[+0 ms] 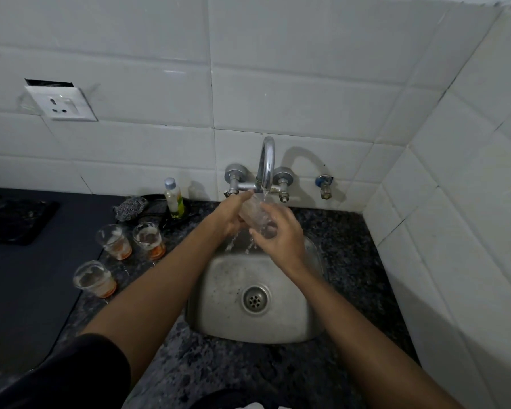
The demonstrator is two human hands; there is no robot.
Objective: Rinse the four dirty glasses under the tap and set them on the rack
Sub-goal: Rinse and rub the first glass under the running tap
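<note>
glass (255, 215): lying tilted at frame centre under the tap (266, 163), long axis running upper-left to lower-right
left hand (233, 215): fingers curling round its upper end
right hand (281, 234): fingers gripping its lower end

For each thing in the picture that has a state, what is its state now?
Tap: running.
Held glass: tilted under the stream, gripped by both hands.
Left hand: holds the glass.
Right hand: holds the glass.
Three glasses on the counter: upright, orange residue inside.
Sink: wet, drain open.
Bottle: upright, capped.
</note>
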